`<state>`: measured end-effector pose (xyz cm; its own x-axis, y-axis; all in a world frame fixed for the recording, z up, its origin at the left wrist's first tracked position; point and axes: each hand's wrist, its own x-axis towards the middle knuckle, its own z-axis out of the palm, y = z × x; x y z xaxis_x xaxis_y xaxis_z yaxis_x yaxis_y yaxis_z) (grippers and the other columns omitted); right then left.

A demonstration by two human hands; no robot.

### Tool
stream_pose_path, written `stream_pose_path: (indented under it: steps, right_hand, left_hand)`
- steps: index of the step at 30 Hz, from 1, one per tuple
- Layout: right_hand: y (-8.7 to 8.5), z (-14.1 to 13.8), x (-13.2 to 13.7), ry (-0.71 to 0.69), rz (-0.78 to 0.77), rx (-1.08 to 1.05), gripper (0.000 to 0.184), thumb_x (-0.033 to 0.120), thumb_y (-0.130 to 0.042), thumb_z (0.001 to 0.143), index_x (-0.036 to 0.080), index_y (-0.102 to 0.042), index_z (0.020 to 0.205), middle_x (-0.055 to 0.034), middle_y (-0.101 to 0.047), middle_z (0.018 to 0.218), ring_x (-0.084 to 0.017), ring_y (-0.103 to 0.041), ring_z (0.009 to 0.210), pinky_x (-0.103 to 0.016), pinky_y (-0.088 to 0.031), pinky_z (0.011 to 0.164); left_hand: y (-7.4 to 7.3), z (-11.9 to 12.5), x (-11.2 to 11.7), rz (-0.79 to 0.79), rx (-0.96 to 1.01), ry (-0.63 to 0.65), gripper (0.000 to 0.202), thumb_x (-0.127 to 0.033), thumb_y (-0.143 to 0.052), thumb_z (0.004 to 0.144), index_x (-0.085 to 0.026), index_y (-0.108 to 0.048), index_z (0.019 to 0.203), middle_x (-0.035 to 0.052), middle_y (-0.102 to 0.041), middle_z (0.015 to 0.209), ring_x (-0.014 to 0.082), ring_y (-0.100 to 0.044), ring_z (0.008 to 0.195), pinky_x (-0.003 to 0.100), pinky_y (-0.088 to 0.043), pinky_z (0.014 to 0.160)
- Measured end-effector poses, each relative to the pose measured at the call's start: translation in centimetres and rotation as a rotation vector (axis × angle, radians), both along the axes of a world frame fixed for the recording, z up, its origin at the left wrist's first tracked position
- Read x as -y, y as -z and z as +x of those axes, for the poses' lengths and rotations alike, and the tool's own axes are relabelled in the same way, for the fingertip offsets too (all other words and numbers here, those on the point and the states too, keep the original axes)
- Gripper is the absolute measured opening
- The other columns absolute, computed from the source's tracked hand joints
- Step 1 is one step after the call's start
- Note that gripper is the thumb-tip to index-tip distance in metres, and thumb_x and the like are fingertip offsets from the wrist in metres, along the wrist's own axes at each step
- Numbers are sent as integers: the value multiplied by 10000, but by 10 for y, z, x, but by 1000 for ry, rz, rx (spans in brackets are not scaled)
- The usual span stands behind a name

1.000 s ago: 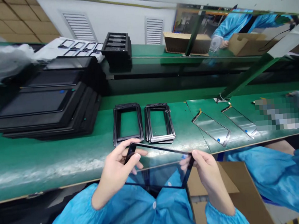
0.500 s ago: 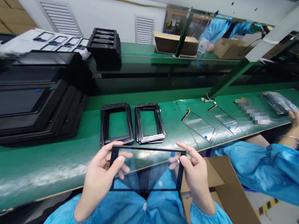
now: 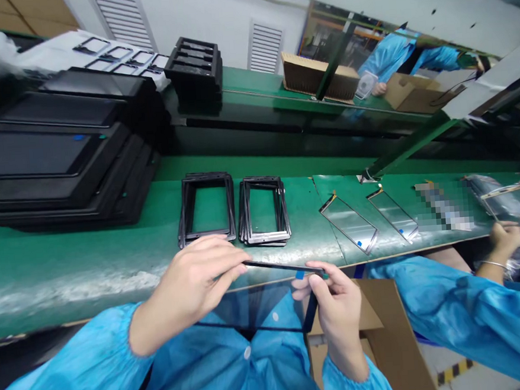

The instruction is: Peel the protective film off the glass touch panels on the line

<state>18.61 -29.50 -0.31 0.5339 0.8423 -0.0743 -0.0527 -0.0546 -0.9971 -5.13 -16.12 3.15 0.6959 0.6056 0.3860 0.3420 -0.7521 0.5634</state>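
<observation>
A see-through touch screen panel with a black border and a small blue tab is held in front of my chest. My left hand pinches its upper edge left of the middle, fingers together, and covers the panel's upper left corner. At the right end, my right hand grips the panel near its upper corner, thumb in front and fingers behind. Just beyond the panel on the bench lie two stacks of black frames, a left stack and a right stack.
Black trays holding dark screens are piled at left. Two clear panels lie right of the frames. A co-worker's hand holds another panel at far right. A green post rises behind; an open cardboard box sits below the bench edge.
My left hand has moved from the panel's left end rightward along its upper edge. My right hand keeps its grip. The co-worker's hand has lifted a panel.
</observation>
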Motion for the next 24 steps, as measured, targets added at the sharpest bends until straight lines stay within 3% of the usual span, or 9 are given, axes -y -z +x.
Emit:
stream_pose_path:
  steps: [3, 5, 8, 10, 13, 16, 20, 24]
  right_hand:
    - [-5, -2, -5, -62, 12, -38, 260, 461, -797, 925, 220, -798, 1022, -56, -828, 692, -240, -795, 543, -311, -668, 573]
    - [-9, -6, -10, -191, 19, -62, 260, 444, -810, 917, 244, -820, 1082, -46, -847, 764, -235, -809, 592, -320, -680, 620]
    - [-9, -8, -16, -352, 14, -139, 377, 476, -787, 939, 288, -802, 1266, -43, -868, 913, -264, -845, 790, -393, -694, 818]
    - [-5, -5, -20, -310, 5, -207, 419, 537, -722, 978, 285, -788, 1307, -65, -868, 987, -281, -844, 888, -417, -682, 876]
    - [6, 1, -25, -171, -20, -251, 439, 603, -709, 961, 230, -851, 1145, -104, -864, 955, -296, -844, 821, -400, -691, 781]
    - [12, 1, -29, -118, -44, -246, 480, 664, -734, 906, 205, -866, 942, -102, -845, 786, -315, -827, 696, -422, -690, 729]
    - [6, -5, -30, -114, -48, -205, 540, 712, -682, 910, 235, -798, 687, -94, -818, 693, -298, -786, 576, -409, -678, 620]
    - [-5, -7, -30, -118, -4, -142, 518, 667, -674, 938, 248, -763, 648, -68, -806, 655, -244, -760, 527, -336, -641, 554]
  left_hand:
    - [3, 4, 7, -3, -54, 14, 305, -254, -608, 1036, -270, -816, 1258, 60, -852, 1040, 266, -788, 922, 368, -594, 852]
    - [5, 11, 9, -123, -98, 60, 363, -291, -587, 1049, -285, -767, 1364, 69, -849, 1089, 281, -794, 943, 362, -598, 814]
    - [7, 20, 11, -501, -64, 99, 371, -338, -538, 1079, -279, -758, 1372, 65, -856, 1054, 261, -811, 863, 350, -613, 785]
    - [9, 22, 11, -815, 58, 32, 383, -382, -524, 1090, -233, -755, 1356, 85, -857, 1021, 244, -816, 800, 325, -627, 718]
    - [15, 20, 16, -1138, 268, -85, 433, -447, -577, 1069, -153, -720, 1352, 165, -838, 1125, 268, -830, 873, 298, -639, 664]
    - [21, 17, 24, -1241, 380, -123, 493, -491, -676, 1016, -119, -712, 1338, 216, -829, 1138, 284, -833, 864, 307, -651, 654]
    - [26, 16, 31, -1277, 442, -173, 559, -517, -738, 974, -113, -706, 1359, 228, -830, 1118, 290, -833, 830, 319, -664, 631]
    - [28, 17, 33, -1288, 447, -189, 510, -488, -739, 982, -131, -711, 1345, 213, -830, 1132, 303, -834, 864, 338, -678, 659]
